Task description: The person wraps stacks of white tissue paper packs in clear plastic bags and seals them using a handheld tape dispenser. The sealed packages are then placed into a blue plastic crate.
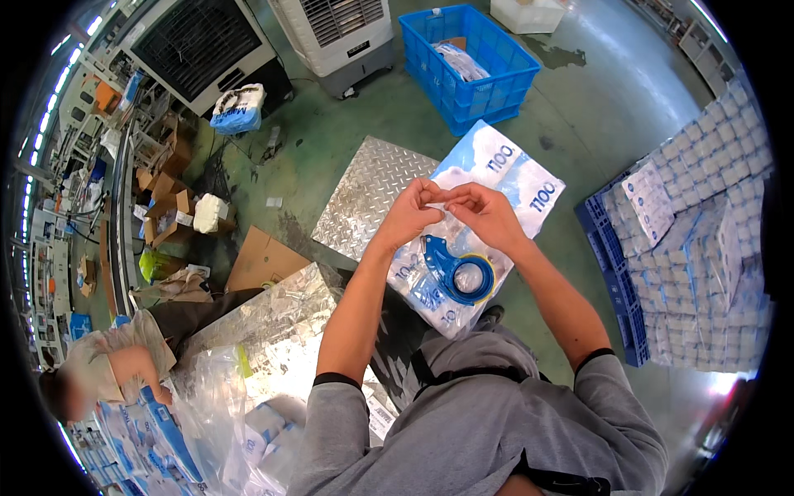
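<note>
The person's left hand (411, 208) and right hand (480, 208) meet fingertip to fingertip at the centre of the view. Both are nearly closed in a pinch, apparently on a bit of clear film or tape too small to make out. Directly under them lies a large plastic-wrapped pack (488, 178) of white and blue packets, its long axis running from 7 o'clock to 1 o'clock. On its near end, at 6 o'clock from the hands, rests one blue tape dispenser (457, 271). It lies nearly midway between the hands, perhaps slightly nearer the right one.

One diamond-plate sheet (364, 194) lies on the floor at 9 o'clock of the pack. One blue crate (471, 66) stands at 12 o'clock, beside two air coolers (339, 33). At 3 o'clock, stacked white packs (703, 240) sit on a blue pallet (616, 289). At 8 o'clock another person (99, 372) crouches by more packs.
</note>
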`<state>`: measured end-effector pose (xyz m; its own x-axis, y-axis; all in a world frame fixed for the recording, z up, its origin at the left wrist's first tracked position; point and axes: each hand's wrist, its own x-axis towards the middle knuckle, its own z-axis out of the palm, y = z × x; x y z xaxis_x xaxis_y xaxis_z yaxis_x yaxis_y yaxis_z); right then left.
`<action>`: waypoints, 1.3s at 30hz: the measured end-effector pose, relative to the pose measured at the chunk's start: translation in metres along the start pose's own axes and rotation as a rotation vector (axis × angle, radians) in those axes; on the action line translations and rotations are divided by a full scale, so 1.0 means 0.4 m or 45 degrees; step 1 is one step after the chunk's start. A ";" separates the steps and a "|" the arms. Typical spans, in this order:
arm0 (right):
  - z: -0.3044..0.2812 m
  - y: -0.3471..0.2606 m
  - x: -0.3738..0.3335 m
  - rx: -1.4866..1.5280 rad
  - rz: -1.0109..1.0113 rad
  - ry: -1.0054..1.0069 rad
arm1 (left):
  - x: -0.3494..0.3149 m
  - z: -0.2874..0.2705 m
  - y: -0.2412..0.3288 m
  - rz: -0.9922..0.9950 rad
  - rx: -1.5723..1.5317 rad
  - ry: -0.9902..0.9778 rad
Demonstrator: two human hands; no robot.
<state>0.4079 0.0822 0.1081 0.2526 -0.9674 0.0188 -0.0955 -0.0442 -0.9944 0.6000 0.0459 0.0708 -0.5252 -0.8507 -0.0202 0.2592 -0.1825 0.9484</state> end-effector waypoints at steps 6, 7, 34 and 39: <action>-0.002 0.019 0.013 0.001 -0.009 0.041 | 0.017 -0.024 -0.001 -0.042 0.023 -0.011; -0.001 0.024 0.014 0.005 -0.014 0.064 | 0.013 -0.020 0.006 -0.066 0.039 0.005; 0.089 0.032 -0.304 -1.278 -0.375 0.019 | -0.116 -0.075 -0.045 -0.074 0.049 0.554; 0.108 0.062 -0.267 -1.447 -0.182 -0.022 | -0.113 -0.073 -0.050 0.084 0.123 0.633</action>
<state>0.4200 0.1953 0.0770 0.3436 -0.9322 0.1142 -0.8776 -0.3620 -0.3143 0.6420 0.0736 0.0436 -0.0549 -0.9949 -0.0850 0.1907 -0.0940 0.9771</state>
